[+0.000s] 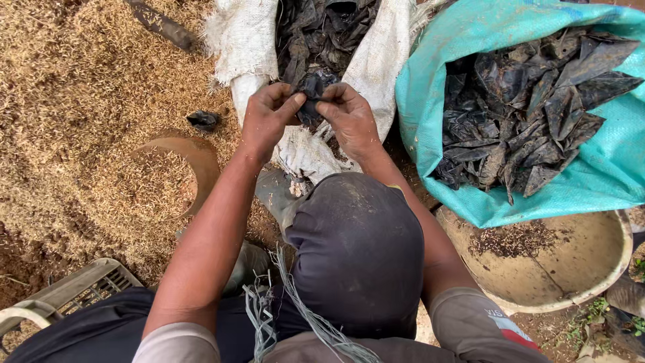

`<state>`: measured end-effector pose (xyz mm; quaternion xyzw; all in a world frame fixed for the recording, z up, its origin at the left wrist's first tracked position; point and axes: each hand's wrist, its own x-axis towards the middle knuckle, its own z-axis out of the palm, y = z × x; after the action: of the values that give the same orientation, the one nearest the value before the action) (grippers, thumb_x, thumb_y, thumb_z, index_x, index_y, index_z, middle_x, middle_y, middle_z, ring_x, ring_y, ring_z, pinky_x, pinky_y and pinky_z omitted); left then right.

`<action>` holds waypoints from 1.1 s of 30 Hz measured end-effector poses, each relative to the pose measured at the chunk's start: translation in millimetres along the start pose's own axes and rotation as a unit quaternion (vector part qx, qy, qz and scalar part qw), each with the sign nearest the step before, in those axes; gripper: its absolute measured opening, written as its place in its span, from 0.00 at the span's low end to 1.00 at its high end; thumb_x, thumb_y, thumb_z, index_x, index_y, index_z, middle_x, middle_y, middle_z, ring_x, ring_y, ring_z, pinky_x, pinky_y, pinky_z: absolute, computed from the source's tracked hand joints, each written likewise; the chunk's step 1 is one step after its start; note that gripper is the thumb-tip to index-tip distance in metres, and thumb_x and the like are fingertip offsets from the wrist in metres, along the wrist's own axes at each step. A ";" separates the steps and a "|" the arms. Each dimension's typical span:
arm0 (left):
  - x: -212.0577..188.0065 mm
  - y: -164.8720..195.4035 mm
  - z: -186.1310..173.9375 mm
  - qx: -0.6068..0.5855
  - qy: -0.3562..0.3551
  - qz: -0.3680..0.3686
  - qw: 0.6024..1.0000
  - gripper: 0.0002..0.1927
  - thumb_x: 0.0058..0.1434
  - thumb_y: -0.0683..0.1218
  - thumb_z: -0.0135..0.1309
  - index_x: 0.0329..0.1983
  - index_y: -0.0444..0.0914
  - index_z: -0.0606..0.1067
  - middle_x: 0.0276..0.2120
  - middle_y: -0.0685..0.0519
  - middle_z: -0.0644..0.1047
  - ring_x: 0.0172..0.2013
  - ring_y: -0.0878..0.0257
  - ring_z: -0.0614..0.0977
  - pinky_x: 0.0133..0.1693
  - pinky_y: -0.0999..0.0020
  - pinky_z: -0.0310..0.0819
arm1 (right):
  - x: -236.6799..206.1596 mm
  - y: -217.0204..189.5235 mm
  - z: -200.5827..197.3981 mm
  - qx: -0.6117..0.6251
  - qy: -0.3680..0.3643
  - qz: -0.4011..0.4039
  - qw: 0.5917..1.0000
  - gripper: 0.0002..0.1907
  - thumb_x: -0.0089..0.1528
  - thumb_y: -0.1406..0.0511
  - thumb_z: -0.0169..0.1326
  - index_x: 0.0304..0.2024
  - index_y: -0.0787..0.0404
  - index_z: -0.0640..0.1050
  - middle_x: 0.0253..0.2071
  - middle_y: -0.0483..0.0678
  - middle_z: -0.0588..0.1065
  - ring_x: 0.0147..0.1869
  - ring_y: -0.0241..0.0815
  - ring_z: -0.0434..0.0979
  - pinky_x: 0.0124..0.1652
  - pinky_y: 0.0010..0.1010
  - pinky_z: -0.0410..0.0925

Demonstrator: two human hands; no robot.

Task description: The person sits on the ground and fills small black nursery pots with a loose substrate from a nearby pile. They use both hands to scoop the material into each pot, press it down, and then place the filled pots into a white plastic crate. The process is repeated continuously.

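Two hands, one black bag, over the mouth of a white sack.

Left hand [267, 115] and right hand [348, 115]: fingers pressed together, both pinching a crumpled black bag [313, 93] between them, far centre. White sack [250, 42]: just beyond, holding more black bags. Teal sack [605, 168]: right, likewise filled. Tan basin [578, 259]: near right, under the teal sack. Husks [80, 101]: spread on the ground, left. Grey crate [77, 289]: near left.

Husk-strewn dirt ground [80, 101] in daylight.
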<state>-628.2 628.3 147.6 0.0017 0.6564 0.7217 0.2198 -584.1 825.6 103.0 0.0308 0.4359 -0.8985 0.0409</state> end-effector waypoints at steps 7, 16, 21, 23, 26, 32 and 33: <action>-4.2 -5.4 -9.7 -0.041 0.081 0.063 0.994 0.17 0.67 0.51 0.58 0.47 0.32 0.81 0.37 0.52 0.81 0.37 0.66 0.83 0.39 0.68 0.84 | 0.9 -4.4 29.3 -0.184 0.059 -0.040 0.980 0.15 0.70 0.68 0.55 0.57 0.55 0.67 0.49 0.40 0.68 0.51 0.32 0.74 0.46 0.29 0.73; -7.1 -17.8 -19.0 -0.132 0.103 0.016 0.986 0.16 0.65 0.52 0.59 0.45 0.35 0.83 0.37 0.53 0.83 0.37 0.66 0.83 0.40 0.66 0.84 | 12.8 -10.8 43.6 -0.251 0.088 -0.050 0.963 0.14 0.74 0.60 0.51 0.53 0.64 0.76 0.48 0.50 0.80 0.47 0.37 0.82 0.45 0.30 0.78; -13.3 -19.1 -19.2 -0.077 0.068 0.029 0.994 0.16 0.64 0.51 0.62 0.45 0.33 0.83 0.35 0.52 0.82 0.35 0.65 0.83 0.39 0.67 0.82 | 4.5 -15.8 57.1 -0.213 0.081 -0.010 0.974 0.13 0.70 0.62 0.54 0.53 0.62 0.74 0.42 0.44 0.78 0.42 0.34 0.80 0.40 0.32 0.77; -14.1 -17.7 -15.7 -0.112 0.080 0.032 0.990 0.15 0.64 0.50 0.63 0.44 0.33 0.82 0.35 0.51 0.83 0.35 0.64 0.84 0.40 0.66 0.83 | 1.7 -19.6 59.0 -0.225 0.082 -0.027 0.971 0.15 0.73 0.61 0.54 0.52 0.68 0.77 0.40 0.47 0.79 0.41 0.35 0.79 0.41 0.32 0.77; -14.8 -16.6 -8.1 -0.184 0.053 0.047 0.980 0.14 0.66 0.51 0.60 0.43 0.35 0.82 0.35 0.51 0.83 0.36 0.63 0.84 0.42 0.64 0.84 | -9.2 -32.0 54.2 -0.218 0.107 -0.042 0.969 0.15 0.73 0.61 0.52 0.52 0.68 0.77 0.41 0.47 0.79 0.41 0.35 0.80 0.42 0.30 0.77; -22.3 -24.2 -30.2 -0.190 0.069 0.012 0.979 0.09 0.68 0.52 0.57 0.38 0.42 0.76 0.36 0.54 0.80 0.42 0.62 0.82 0.44 0.63 0.79 | -79.1 -115.6 15.9 -0.336 0.236 -0.354 0.840 0.13 0.71 0.70 0.56 0.57 0.63 0.70 0.51 0.47 0.75 0.50 0.36 0.78 0.45 0.31 0.77; -24.8 -26.5 -34.7 -0.198 0.075 0.002 0.977 0.09 0.68 0.51 0.57 0.39 0.42 0.76 0.37 0.54 0.80 0.41 0.62 0.82 0.44 0.63 0.79 | -93.0 -137.7 6.6 -0.392 0.267 -0.416 0.776 0.15 0.73 0.72 0.58 0.58 0.62 0.70 0.53 0.47 0.74 0.53 0.37 0.76 0.51 0.31 0.74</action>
<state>-607.5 588.6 124.8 -0.0944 0.5147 0.8361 0.1647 -505.5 909.7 223.1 0.0663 0.7143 -0.5349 -0.4464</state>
